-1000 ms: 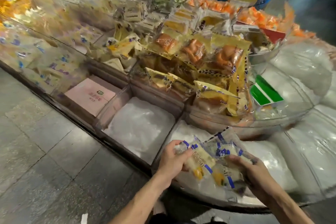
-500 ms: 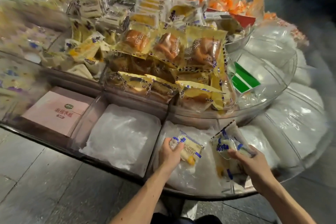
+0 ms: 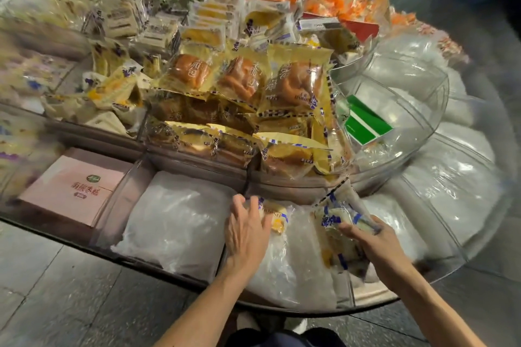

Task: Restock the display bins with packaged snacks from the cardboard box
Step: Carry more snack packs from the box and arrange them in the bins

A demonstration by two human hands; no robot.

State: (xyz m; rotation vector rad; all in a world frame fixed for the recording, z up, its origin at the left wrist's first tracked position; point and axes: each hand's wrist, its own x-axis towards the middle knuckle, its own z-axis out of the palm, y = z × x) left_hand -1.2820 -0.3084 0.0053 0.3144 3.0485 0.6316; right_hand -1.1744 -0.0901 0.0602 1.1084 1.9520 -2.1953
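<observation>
In the front bin [image 3: 310,308] of the curved display, on clear plastic lining [image 3: 296,265], one blue-trimmed snack packet [image 3: 275,215] is covered by the left hand [image 3: 248,231], its fingers laid spread and nearly straight over it. Just to the right, a bunch of packets [image 3: 335,215] is pinched by the right hand [image 3: 375,242]. Bread packs [image 3: 242,79] are heaped behind; a pink box [image 3: 73,186] is seen further left.

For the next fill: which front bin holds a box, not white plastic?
The bin second left from the left hand: it holds a pink box; the nearer ones hold white plastic.
</observation>
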